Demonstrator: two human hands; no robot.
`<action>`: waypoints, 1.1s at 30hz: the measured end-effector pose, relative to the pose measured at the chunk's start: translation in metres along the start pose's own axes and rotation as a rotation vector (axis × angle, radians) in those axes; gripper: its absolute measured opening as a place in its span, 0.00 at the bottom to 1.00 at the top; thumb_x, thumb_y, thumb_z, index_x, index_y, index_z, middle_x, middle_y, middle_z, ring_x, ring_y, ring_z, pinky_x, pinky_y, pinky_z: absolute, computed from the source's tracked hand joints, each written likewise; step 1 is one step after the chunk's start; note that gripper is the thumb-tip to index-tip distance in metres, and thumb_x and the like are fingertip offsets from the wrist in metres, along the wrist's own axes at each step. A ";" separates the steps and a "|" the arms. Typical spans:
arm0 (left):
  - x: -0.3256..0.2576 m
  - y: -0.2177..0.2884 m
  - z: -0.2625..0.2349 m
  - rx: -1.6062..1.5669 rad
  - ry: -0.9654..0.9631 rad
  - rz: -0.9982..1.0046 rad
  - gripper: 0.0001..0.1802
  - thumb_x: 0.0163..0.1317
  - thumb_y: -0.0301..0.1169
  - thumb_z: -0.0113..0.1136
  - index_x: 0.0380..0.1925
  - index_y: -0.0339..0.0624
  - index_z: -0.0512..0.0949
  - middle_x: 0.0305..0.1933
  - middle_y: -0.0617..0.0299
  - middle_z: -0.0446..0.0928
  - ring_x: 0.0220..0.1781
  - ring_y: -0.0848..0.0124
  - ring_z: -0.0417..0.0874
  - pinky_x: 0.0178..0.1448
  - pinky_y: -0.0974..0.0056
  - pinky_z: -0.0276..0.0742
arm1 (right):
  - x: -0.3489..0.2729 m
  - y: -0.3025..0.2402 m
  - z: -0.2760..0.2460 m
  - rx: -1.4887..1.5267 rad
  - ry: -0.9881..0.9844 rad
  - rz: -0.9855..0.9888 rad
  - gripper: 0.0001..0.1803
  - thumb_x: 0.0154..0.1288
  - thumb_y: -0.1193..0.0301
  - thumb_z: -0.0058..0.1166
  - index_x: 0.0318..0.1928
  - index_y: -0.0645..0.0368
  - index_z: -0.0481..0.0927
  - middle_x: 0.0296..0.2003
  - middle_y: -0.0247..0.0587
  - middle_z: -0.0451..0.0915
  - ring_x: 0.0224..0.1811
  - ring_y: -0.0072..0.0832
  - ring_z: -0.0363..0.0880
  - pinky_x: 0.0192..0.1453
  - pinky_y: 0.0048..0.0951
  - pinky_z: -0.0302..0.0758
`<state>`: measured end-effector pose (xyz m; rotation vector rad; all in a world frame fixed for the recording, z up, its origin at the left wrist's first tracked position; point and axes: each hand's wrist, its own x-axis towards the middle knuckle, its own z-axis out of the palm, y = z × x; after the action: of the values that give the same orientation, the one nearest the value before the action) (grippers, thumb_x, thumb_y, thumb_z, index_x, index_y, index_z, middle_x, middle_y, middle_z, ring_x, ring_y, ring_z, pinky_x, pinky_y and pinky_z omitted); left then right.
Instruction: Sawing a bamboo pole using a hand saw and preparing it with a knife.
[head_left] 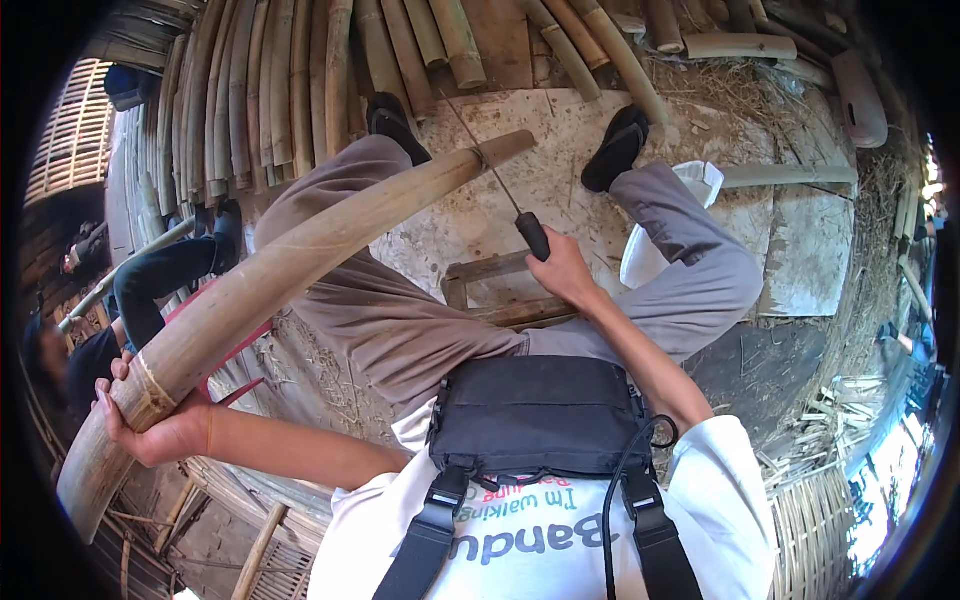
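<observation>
Splitting a long bamboo culm (300, 260) across my lap: my left hand (150, 425) wraps tight under its thick butt, my right hand (560, 275) fisted on a black-handled knife (505, 190) biting the far tip. It looks stiff, heavy, smooth-skinned, best gripped near the banded node. Stacked bamboo poles (260, 90) lie beyond.

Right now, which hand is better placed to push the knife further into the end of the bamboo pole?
The right hand, probably. It already grips the knife by its black handle, and the blade sits at the far end of the bamboo pole. The left hand is busy wrapped around the pole's near end, steadying it.
</observation>
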<state>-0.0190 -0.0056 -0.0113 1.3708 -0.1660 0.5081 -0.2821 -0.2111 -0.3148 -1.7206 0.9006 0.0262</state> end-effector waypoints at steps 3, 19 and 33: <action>0.008 0.003 -0.018 -0.103 -0.141 0.035 0.16 0.48 0.36 0.52 0.35 0.37 0.69 0.29 0.54 0.68 0.38 0.62 0.71 0.49 0.58 0.68 | -0.013 -0.031 -0.004 0.032 -0.095 0.049 0.12 0.47 0.72 0.51 0.32 0.68 0.71 0.21 0.62 0.73 0.28 0.57 0.73 0.32 0.43 0.69; 0.018 -0.003 -0.024 -0.515 -0.549 0.096 0.24 0.38 0.33 0.55 0.41 0.46 0.65 0.32 0.65 0.67 0.31 0.70 0.68 0.48 0.62 0.60 | -0.012 0.008 -0.010 -0.073 -0.026 0.028 0.12 0.46 0.72 0.52 0.31 0.68 0.70 0.20 0.59 0.73 0.25 0.53 0.73 0.31 0.41 0.69; 0.008 0.001 -0.009 -0.698 -0.878 0.089 0.25 0.30 0.37 0.63 0.35 0.51 0.71 0.24 0.76 0.73 0.21 0.81 0.75 0.37 0.76 0.72 | -0.016 0.003 -0.024 0.028 -0.159 0.241 0.15 0.45 0.71 0.53 0.34 0.70 0.72 0.22 0.59 0.74 0.27 0.53 0.73 0.32 0.41 0.68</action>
<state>-0.0144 0.0054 -0.0091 0.8106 -1.0226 -0.1247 -0.3050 -0.2231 -0.3013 -1.5527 0.9795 0.3045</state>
